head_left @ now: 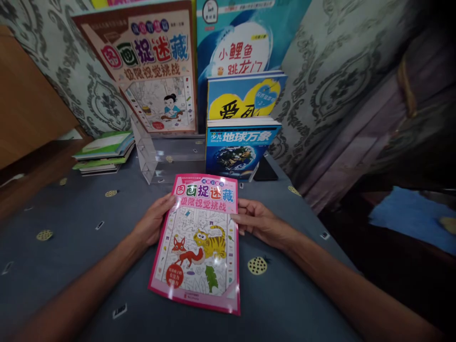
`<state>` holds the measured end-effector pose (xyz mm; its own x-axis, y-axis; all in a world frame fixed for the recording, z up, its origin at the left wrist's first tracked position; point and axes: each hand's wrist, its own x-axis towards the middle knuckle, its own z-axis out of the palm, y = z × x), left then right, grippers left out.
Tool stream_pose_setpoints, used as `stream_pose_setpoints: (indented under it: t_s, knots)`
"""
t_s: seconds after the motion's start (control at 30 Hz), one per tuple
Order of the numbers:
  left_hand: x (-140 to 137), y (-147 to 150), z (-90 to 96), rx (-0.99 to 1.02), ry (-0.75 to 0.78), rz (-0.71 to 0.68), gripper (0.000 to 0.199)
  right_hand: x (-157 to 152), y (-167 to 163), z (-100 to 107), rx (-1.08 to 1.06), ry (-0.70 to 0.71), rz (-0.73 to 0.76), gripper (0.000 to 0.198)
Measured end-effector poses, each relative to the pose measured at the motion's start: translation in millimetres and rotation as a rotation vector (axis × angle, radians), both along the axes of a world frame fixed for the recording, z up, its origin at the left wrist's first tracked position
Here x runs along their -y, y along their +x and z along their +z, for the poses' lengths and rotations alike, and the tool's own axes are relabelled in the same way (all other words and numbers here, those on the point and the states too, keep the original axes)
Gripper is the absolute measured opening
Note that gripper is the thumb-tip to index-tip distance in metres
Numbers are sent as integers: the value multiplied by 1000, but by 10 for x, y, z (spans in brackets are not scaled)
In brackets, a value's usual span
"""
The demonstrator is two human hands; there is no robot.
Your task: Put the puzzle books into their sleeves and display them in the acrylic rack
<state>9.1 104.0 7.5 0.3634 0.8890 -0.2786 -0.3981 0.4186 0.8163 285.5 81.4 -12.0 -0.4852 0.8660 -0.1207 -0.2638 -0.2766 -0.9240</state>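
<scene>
A pink picture book (199,237) with a fox and a yellow tiger on its cover is held between my two hands, front side up. My left hand (158,216) grips its left edge, thumb on the cover. On the opposite edge, my right hand (258,218) pinches the book, its thumb over the cover and the other fingers partly behind. Just beyond the book's top edge is a clear tiered book stand (171,170), whose front tier is bare on the left. A blue book with a globe (233,152) stands at the right of that tier.
Behind stand a brown-bordered picture book (153,71), a yellow-and-blue book (245,97) and a teal book (245,33). Left of the stand lies a pile of books (103,152). A dark flat object (266,170) lies to its right. Grey patterned cloth (117,247) covers the surface.
</scene>
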Motion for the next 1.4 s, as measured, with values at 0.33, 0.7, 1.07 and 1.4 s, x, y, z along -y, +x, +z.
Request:
stream_pose_setpoints:
  t_s: [0.33, 0.7, 1.07, 1.4]
  knots:
    - [36, 34, -18, -211, 135, 41, 61, 66, -41, -13, 25, 14, 107, 45]
    - [-19, -42, -200, -469, 435, 119, 51, 9, -7, 20, 68, 3, -128, 45]
    - [201, -49, -145, -1214, 1012, -246, 54, 64, 0, 68, 162, 4, 79, 70]
    - [80, -166, 59, -1336, 1140, -443, 46, -154, 231, -45, 387, 269, -356, 17]
